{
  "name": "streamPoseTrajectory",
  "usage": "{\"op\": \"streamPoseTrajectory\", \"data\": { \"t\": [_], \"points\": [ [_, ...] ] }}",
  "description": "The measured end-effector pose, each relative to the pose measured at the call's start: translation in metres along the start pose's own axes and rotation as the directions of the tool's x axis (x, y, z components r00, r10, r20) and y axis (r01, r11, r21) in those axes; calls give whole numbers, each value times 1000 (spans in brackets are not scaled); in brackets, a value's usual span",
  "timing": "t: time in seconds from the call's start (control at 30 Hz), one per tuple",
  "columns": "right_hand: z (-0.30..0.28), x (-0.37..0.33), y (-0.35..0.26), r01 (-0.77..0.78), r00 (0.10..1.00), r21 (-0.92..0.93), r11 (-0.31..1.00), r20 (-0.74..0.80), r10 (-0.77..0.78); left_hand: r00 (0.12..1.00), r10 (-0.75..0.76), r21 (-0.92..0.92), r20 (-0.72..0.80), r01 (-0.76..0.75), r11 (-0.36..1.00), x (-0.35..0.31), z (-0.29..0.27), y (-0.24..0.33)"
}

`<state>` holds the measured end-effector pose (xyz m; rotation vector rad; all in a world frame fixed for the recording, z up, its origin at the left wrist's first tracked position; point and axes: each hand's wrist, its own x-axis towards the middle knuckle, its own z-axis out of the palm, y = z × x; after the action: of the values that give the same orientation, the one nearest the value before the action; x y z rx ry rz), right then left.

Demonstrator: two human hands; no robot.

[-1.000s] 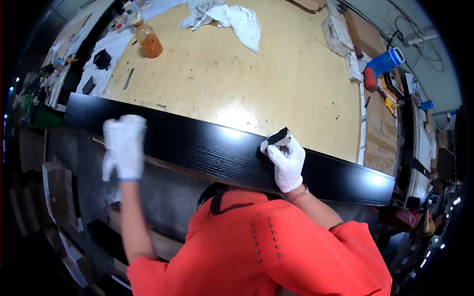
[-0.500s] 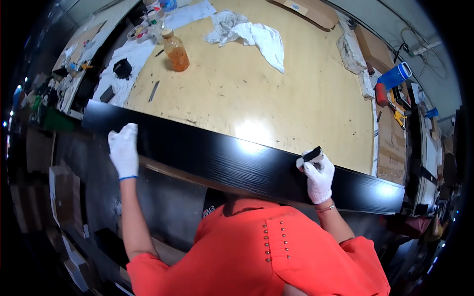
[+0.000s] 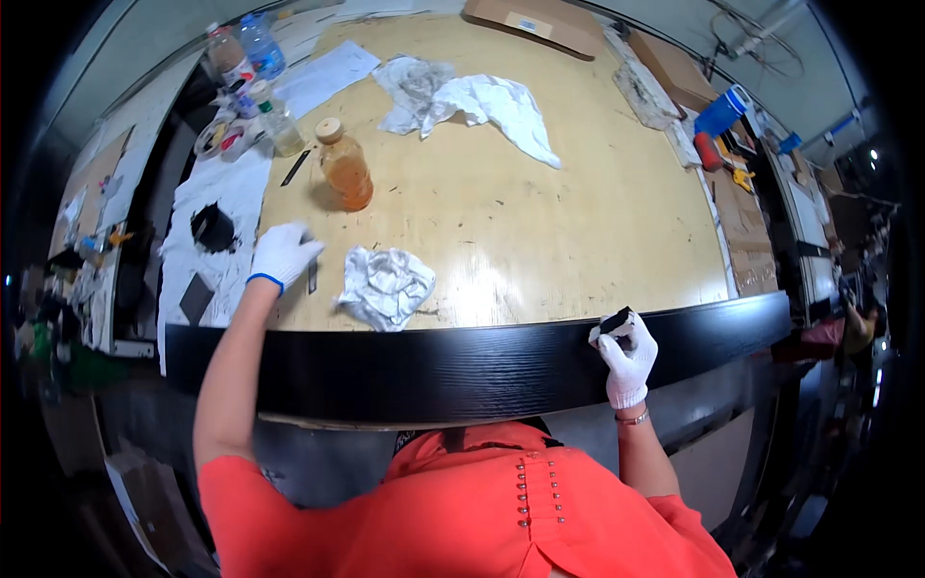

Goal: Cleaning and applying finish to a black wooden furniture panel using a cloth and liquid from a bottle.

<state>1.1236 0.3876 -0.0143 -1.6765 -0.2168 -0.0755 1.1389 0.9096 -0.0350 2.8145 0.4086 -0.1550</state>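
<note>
A long black board (image 3: 434,371) with a glossy wood-grain face lies across the table's near edge. My right hand (image 3: 630,356), in a white glove, is closed around a small black pad (image 3: 616,320), just over the board's far edge; the pad's exact kind is unclear. My left hand (image 3: 285,253), also gloved, reaches past the board at the left. Its fingers look loosely stretched, slightly blurred, with nothing visible in them. Close to them lies a thin dark metal strip (image 3: 312,279). A crumpled white cloth (image 3: 387,287) sits right of that hand, by the board.
Beyond my left hand stands a bottle of orange liquid (image 3: 347,173). A black cup-like container (image 3: 212,228) and a dark block (image 3: 197,299) rest on white sheeting at left. White rags (image 3: 496,111) lie farther back. A red-headed mallet (image 3: 708,152) is at the right.
My left hand has moved from the board to the tabletop beyond it. A crumpled cloth now lies on the table where none showed. My right hand still holds the black pad. The view has shifted.
</note>
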Motion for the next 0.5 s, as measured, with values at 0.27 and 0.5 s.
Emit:
{"op": "streamPoseTrajectory", "data": {
  "t": [0.27, 0.5],
  "points": [
    [4, -5, 8, -76, 988, -6, 997, -134, 74, 936, -105, 314, 335, -6, 949, 38, 22, -48],
    [2, -5, 6, -114, 977, -44, 993, -186, 104, 979, -198, 10, 43, 198, 980, 21, 24, -135]
  ]
}}
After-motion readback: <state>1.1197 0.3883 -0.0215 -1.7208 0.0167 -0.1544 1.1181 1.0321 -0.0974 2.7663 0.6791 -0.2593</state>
